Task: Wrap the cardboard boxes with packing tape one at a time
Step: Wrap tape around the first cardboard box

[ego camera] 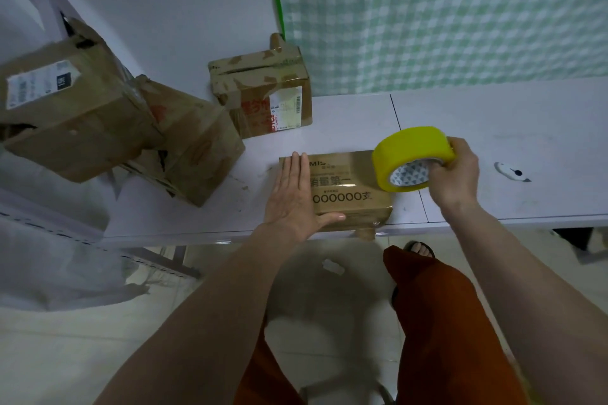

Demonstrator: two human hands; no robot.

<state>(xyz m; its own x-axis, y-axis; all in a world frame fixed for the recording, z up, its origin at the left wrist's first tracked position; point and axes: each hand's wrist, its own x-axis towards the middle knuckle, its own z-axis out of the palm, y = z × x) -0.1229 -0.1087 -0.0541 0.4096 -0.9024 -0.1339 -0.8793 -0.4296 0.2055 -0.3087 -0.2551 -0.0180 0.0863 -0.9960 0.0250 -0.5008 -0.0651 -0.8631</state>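
Right hand grip: the right hand (pixel 452 174) curls round the yellow packing tape roll (pixel 413 158), fingers wrapped over its outer band, lifted just above the right end of the small printed box (pixel 348 191).
Left hand grip: the left hand (pixel 296 197) lies flat, fingers straight and together, pressing down on the left part of that box's top; the thumb runs along the near edge. It holds nothing.
Box in work: it sits at the near edge of the white table (pixel 493 128), lid up, print facing the camera. A glossy sheen near its front right corner suggests tape already there, though I cannot tell whether a strip runs from the roll to the box.
Doing the step well: probably keep the flat palm's weight on so the box does not skid off the table edge, draw the tape taut and low across the top, then smooth it down behind the roll.
Risk: slack tape may wrinkle or stick to itself.
Waiting boxes: three worn cardboard boxes (pixel 260 89) stand further back and left, well apart from the hands.
Cutter: a small white utility knife (pixel 511 171) lies to the right, within reach.
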